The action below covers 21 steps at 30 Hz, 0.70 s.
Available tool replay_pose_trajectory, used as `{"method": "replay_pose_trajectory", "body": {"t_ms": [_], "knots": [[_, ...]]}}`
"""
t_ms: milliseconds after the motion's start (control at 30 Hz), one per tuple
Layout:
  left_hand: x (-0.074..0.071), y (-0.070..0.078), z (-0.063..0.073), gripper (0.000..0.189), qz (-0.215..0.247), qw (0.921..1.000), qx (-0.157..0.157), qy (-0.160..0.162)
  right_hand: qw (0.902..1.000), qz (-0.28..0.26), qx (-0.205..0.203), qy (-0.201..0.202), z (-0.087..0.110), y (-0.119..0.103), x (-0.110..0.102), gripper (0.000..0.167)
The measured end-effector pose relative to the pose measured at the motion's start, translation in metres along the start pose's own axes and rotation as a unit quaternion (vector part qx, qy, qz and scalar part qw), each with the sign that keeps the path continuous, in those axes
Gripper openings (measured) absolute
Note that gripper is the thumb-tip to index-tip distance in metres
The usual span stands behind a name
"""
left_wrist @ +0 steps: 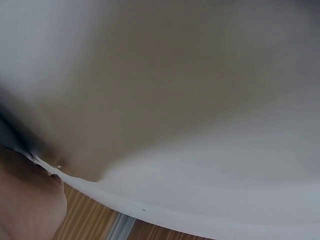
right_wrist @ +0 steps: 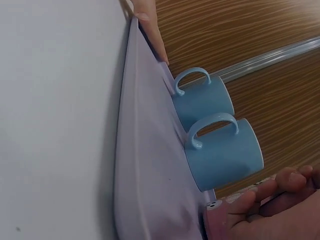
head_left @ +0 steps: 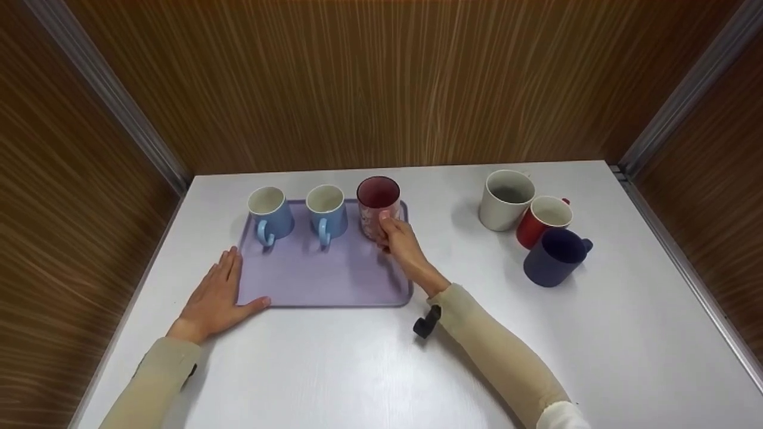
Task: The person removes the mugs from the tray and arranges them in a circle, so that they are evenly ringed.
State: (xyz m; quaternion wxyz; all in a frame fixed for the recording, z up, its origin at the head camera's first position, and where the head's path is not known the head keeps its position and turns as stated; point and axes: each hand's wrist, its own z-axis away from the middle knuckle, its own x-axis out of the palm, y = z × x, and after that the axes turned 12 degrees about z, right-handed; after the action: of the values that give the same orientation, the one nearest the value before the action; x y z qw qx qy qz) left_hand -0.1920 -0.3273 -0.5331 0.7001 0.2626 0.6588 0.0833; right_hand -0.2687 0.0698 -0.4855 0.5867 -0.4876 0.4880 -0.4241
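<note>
A pink patterned mug (head_left: 368, 218) with a dark red inside stands at the back right of the lilac tray (head_left: 316, 280). My right hand (head_left: 400, 241) grips it at its near side, thumb up near the rim; the handle is hidden by the fingers. To its left on the tray are two light blue mugs, the middle one (head_left: 334, 221) and the left one (head_left: 280, 220), handles facing me. My left hand (head_left: 214, 301) lies with fingers straight along the tray's left edge, thumb at the front corner. In the right wrist view the pink mug (right_wrist: 216, 220) shows partly behind the fingers.
Right of the tray, a large white mug (head_left: 498, 208), a red mug (head_left: 527, 231) and a dark blue mug (head_left: 545, 265) stand close together on the white table (head_left: 334, 369). Wood-grain panels (head_left: 357, 89) enclose the back and sides. The left wrist view is mostly blurred.
</note>
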Motion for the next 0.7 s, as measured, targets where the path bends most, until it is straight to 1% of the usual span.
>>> {"method": "replay_pose_trajectory", "body": {"t_ms": [133, 300, 400, 567, 700], "knots": [[0.000, -0.001, 0.000, 0.124, -0.004, 1.0000, -0.003, -0.002, 0.9999, -0.001, -0.012, -0.013, 0.004, -0.004, -0.005, 0.048], [0.001, -0.001, 0.000, 0.124, -0.005, 1.0000, -0.005, -0.005, 0.9996, 0.001, -0.024, -0.018, 0.010, -0.007, -0.012, 0.048], [0.001, -0.001, 0.001, 0.124, -0.004, 0.9999, -0.008, -0.008, 0.9992, -0.008, -0.029, -0.025, 0.014, -0.008, -0.018, 0.048], [0.001, -0.002, 0.002, 0.124, -0.008, 0.9998, -0.011, -0.016, 0.9987, -0.024, -0.033, -0.032, 0.018, -0.009, -0.032, 0.046], [-0.002, -0.003, -0.001, 0.124, -0.005, 0.9998, -0.010, -0.016, 0.9984, -0.029, -0.037, -0.032, 0.020, -0.014, -0.047, 0.046]]}}
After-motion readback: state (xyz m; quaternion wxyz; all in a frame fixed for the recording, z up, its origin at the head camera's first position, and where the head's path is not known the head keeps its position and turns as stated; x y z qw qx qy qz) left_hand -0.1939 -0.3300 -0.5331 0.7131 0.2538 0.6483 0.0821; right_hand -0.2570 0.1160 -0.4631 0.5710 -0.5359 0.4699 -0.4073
